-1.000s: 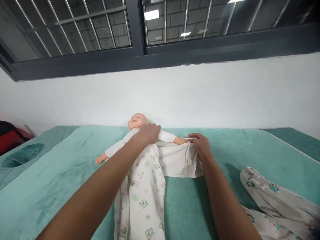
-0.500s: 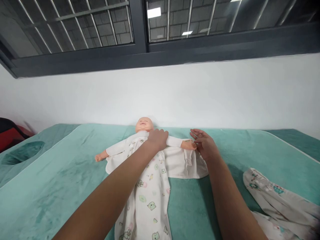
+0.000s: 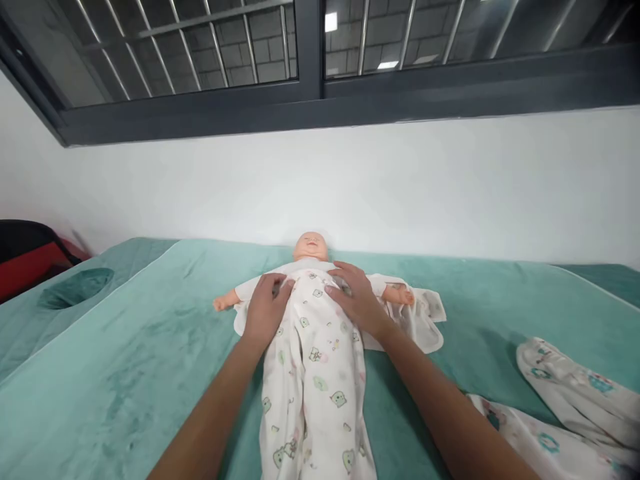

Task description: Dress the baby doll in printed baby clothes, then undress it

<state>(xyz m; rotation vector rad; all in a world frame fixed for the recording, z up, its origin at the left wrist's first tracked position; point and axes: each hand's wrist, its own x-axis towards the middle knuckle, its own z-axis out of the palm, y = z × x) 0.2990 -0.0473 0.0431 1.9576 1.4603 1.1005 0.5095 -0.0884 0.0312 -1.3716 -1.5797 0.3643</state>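
Note:
A baby doll point(image 3: 311, 246) lies on its back, its arms spread in white sleeves. White trousers with green animal prints point(image 3: 320, 373) cover it from the chest down. On the trousers' upper left edge rests my left hand point(image 3: 269, 305), thumb and fingers apart. My right hand point(image 3: 356, 297) touches the upper right side, its thumb and forefinger also spread. A white cloth garment point(image 3: 423, 320) lies under the doll's arms, rumpled on the right beside the doll's hand point(image 3: 399, 295). My fingertips are partly hidden at the doll's sides.
Another printed baby garment point(image 3: 575, 393) lies at the right on the green padded bed point(image 3: 150, 373). The bed has a round hollow point(image 3: 77, 288) at the left, near a red and black bag point(image 3: 33, 260). Behind stand a white wall point(image 3: 225, 187) and a barred window.
My left hand has left the doll's chest for the trousers' left side. My right hand has moved from the doll's hand to their right side. The white garment's right part is more crumpled.

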